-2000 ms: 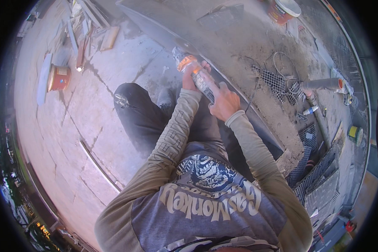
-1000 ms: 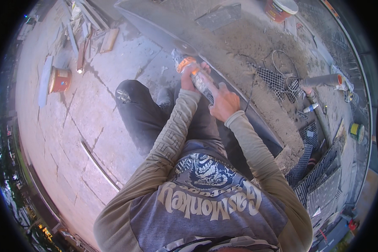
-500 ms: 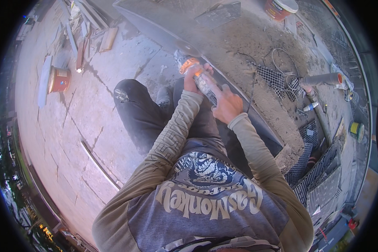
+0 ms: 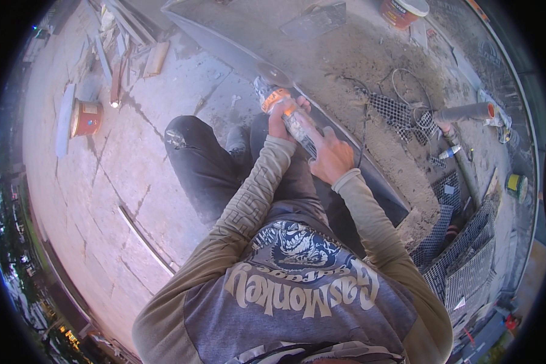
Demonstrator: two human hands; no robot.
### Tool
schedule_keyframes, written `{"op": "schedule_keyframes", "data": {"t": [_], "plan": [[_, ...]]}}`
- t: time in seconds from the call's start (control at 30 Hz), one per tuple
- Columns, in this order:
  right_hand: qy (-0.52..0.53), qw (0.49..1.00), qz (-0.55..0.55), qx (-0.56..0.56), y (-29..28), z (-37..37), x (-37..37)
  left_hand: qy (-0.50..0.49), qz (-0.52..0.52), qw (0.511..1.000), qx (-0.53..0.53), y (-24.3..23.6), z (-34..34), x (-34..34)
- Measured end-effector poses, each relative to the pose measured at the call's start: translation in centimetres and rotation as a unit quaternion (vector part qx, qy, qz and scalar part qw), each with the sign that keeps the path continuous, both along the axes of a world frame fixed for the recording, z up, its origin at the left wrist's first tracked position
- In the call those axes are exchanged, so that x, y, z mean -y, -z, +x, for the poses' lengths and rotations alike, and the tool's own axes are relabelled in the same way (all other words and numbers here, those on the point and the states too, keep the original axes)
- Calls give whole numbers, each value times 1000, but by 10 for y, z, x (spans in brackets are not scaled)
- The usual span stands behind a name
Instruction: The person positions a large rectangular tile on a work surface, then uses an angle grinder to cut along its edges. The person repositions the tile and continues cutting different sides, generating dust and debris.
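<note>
An angle grinder (image 4: 298, 128) with an orange collar and a dusty body lies in both of my hands. My left hand (image 4: 279, 121) wraps round its front, behind the head. My right hand (image 4: 333, 156) grips the rear of the body, its index finger stretched along it. The grinder's disc (image 4: 273, 74) is at the upper edge of a long dark grey panel (image 4: 224, 43), in a haze of dust. Whether the disc touches the edge I cannot tell. A dark cord (image 4: 364, 130) runs near the right hand.
Sandy soil (image 4: 388, 159) lies beyond the panel, with black mesh (image 4: 400, 118) and a grey pipe (image 4: 467, 113) on it. Buckets stand at the left (image 4: 86, 118) and top right (image 4: 404, 12). Timber scraps (image 4: 156, 59) lie on the paved floor (image 4: 121, 176) at the upper left.
The grinder and both hands have shifted slightly right and down along the panel's edge. My grip is the same, and dust still hangs around the disc.
</note>
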State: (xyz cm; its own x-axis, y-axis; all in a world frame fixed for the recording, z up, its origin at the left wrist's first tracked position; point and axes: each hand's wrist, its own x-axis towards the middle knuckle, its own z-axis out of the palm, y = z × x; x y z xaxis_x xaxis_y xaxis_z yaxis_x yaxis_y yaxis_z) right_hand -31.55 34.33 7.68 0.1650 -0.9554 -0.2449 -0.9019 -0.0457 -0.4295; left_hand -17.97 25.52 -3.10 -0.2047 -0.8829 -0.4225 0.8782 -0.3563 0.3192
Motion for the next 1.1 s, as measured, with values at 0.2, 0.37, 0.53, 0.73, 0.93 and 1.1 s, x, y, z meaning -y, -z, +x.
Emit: {"op": "schedule_keyframes", "data": {"t": [0.2,0.37,0.53,0.73,0.93,1.1], "plan": [[-7,1000,0,8,-7,-4,-5,-6,4,1000,-8,-1,-4,-6],[-7,1000,-10,-2,-2,-6,-6,-4,1,1000,-7,1,-6,-6],[-9,1000,-1,-10,-6,-4,-5,0,5,1000,-18,3,-5,-5],[-7,1000,7,-10,-7,-3,-3,5,9,1000,-15,4,-3,-4],[-11,1000,5,-14,-11,-4,-9,20,8,999,-29,2,-5,-12],[-14,1000,-18,-17,-8,-5,-4,34,13,999,-31,-1,-4,-6]]}}
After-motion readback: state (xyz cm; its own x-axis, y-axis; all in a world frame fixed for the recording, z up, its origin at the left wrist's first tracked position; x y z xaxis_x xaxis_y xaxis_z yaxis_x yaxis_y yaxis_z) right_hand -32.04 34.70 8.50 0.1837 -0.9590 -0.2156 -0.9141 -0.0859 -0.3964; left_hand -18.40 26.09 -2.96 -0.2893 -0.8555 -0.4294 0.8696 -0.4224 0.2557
